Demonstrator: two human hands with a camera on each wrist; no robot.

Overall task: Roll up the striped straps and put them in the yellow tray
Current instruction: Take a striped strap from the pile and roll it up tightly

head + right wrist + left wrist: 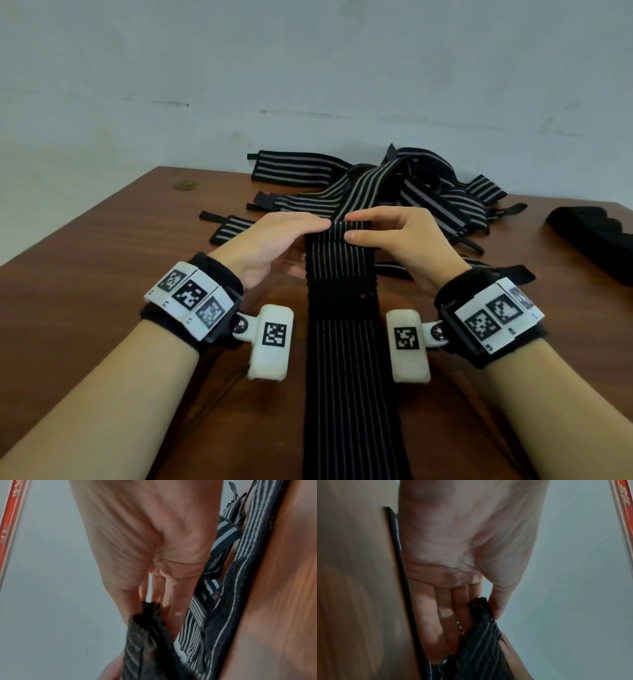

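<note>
**Both hands pinch the strap's folded end**

The left hand [274,243] and right hand [394,236] each pinch the folded far end of the strap [346,308], thumbs toward the person, fingers on the far side. The strap runs toward 6 o'clock down the table [102,257]. A pile [411,192] of striped straps lies at 12 o'clock, a black cloth [592,240] at 3 o'clock.

Under your hands, the striped strap [342,359] is matt black woven elastic cloth, ribbed with thin pale lines and crossed by a fuzzy, rough black patch. The heap of straps [428,195] behind it is the same dull webbing. The tabletop [102,246] is reddish-brown wood grain with a smooth, faintly glossy finish. Your wrist units [270,342] look like smooth off-white plastic.
</note>
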